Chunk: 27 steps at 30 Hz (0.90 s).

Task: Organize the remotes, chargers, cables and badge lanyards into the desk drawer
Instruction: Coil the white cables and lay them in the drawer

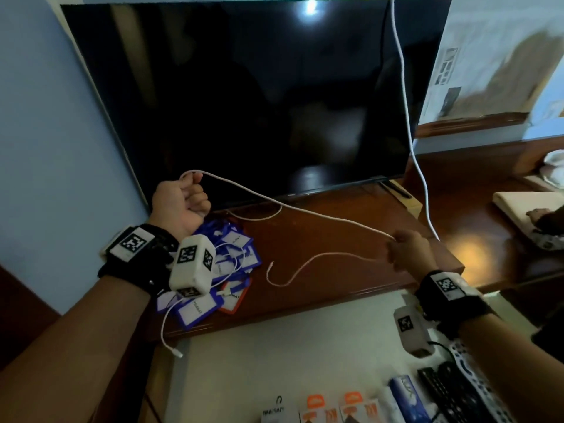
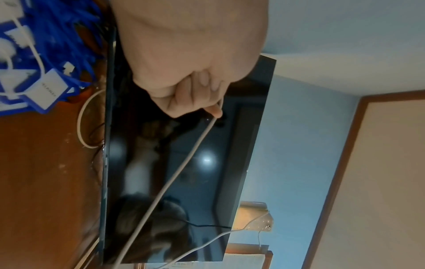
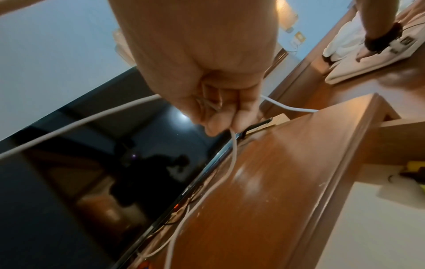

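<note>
A long white cable point(image 1: 305, 209) stretches between both hands above the wooden desk top point(image 1: 335, 254). My left hand point(image 1: 183, 203) is raised at the left in a fist, gripping a bend of the cable point(image 2: 184, 163). My right hand point(image 1: 406, 248) at the right grips the cable point(image 3: 69, 125) too, with a loose end point(image 1: 293, 273) curling down onto the desk. A pile of blue badge lanyards point(image 1: 225, 270) with a thin white charging cable point(image 1: 166, 328) lies under my left wrist. The open drawer point(image 1: 274, 361) below holds black remotes point(image 1: 451, 392) and small packets point(image 1: 351, 407).
A large dark TV point(image 1: 244, 96) stands on the desk right behind the hands. Another white cord point(image 1: 409, 117) hangs down past the TV's right edge. At the far right another person's hand point(image 1: 540, 218) rests on a white pad point(image 1: 518, 206).
</note>
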Tool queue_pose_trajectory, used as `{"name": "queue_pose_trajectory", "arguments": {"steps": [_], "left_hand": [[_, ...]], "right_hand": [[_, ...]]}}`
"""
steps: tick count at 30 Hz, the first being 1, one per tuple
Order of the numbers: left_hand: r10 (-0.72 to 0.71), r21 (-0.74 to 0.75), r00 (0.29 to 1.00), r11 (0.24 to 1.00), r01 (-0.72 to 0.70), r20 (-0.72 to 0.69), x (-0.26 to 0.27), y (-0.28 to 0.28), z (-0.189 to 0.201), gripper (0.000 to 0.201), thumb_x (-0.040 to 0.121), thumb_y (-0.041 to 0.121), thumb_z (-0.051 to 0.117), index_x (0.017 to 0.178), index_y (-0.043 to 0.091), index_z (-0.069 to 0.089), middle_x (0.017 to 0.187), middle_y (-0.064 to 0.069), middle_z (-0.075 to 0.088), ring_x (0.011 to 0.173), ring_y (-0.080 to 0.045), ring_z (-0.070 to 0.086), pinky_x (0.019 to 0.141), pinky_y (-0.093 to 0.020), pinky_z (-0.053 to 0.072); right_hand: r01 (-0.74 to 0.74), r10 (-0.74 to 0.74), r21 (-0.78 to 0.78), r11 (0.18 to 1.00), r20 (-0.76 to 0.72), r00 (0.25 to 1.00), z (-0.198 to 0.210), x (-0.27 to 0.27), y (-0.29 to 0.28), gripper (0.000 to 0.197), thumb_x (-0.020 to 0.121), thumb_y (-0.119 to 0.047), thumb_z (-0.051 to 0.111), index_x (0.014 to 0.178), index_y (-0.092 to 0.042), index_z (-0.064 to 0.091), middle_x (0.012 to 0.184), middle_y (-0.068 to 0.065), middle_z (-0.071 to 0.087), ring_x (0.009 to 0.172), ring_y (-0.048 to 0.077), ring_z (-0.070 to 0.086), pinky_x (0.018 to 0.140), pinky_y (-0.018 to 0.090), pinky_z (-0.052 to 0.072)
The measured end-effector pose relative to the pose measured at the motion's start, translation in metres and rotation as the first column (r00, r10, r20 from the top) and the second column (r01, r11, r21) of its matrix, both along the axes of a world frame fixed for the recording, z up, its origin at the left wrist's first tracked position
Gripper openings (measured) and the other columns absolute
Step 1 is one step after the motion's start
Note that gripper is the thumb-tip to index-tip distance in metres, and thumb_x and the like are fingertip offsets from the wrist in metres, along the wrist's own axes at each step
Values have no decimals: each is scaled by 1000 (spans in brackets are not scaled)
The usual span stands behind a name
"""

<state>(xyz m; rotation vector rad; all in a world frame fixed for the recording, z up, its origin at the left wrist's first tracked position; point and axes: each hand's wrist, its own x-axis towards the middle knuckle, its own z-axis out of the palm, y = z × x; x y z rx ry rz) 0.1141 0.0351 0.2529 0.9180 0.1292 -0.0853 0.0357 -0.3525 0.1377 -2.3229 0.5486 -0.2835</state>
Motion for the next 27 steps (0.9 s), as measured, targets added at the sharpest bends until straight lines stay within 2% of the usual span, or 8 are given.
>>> {"name": "queue_pose_trajectory", "arguments": {"steps": [2, 6, 13, 15, 17, 20, 23, 27], "left_hand": [[45, -14, 998, 999, -46, -32, -3, -4, -8, 33, 102, 20, 34, 76, 12, 52, 43, 9, 26, 34, -4, 20, 37, -16, 18], [74, -16, 991, 997, -76, -110, -14, -12, -39, 33, 102, 21, 36, 74, 12, 51, 42, 10, 27, 34, -5, 21, 36, -17, 21], [-105, 132, 980, 983, 128, -167, -58, -64, -81, 26, 100, 16, 35, 76, 12, 45, 46, 7, 33, 34, -4, 26, 36, -16, 24], [-147, 240, 977, 954, 182, -156, -72, -86, -86, 26, 101, 19, 36, 78, 13, 47, 48, 7, 32, 34, -4, 25, 38, -17, 21], [-223, 342, 965, 904, 258, -139, -91, -110, -94, 29, 102, 24, 36, 79, 14, 51, 52, 6, 31, 38, -5, 24, 40, -19, 19], [-397, 514, 912, 763, 392, -105, -128, -149, -107, 34, 103, 26, 36, 77, 16, 55, 55, 7, 33, 43, -6, 26, 45, -22, 16], [-514, 616, 852, 641, 458, -98, -153, -176, -113, 35, 102, 23, 38, 72, 16, 54, 51, 9, 35, 45, -7, 29, 43, -19, 22], [-506, 538, 858, 701, 468, -88, -162, -182, -116, 35, 101, 24, 40, 69, 15, 51, 51, 6, 29, 44, -8, 22, 45, -24, 14]], "right_hand": [[59, -59, -12, 998, 16, 998, 2, -12, -8, 18, 93, -18, 57, 79, -8, 61, 63, 11, 64, 49, 25, 62, 51, 29, 51], [122, -114, -80, 989, 108, 988, 2, -41, -10, 12, 89, -22, 63, 96, -13, 59, 81, 9, 65, 72, 28, 63, 69, 40, 56], [-81, 83, 20, 997, -296, 951, -1, -74, 2, 57, 82, -6, 63, 130, -7, 33, 98, 21, 66, 81, 30, 64, 69, 30, 49], [-68, 85, 82, 994, -237, 968, -2, -80, 14, 70, 78, -7, 68, 135, -7, 27, 98, 21, 65, 80, 30, 63, 66, 31, 51], [-65, 91, 214, 975, -114, 989, -7, -87, 32, 78, 76, -14, 74, 138, -13, 27, 108, 17, 64, 92, 30, 63, 79, 39, 54], [-197, 187, 400, 895, 65, 980, -20, -97, 66, 74, 76, -11, 74, 138, -17, 34, 119, 11, 59, 105, 23, 60, 91, 42, 52], [-321, 247, 487, 812, 211, 946, -26, -104, 85, 62, 76, 5, 67, 131, -12, 45, 114, 3, 59, 98, 9, 59, 80, 21, 51], [-301, 139, 626, 720, 295, 945, -35, -120, 75, 22, 76, 13, 63, 89, -5, 65, 81, 12, 66, 74, 18, 62, 71, 34, 49]]}}
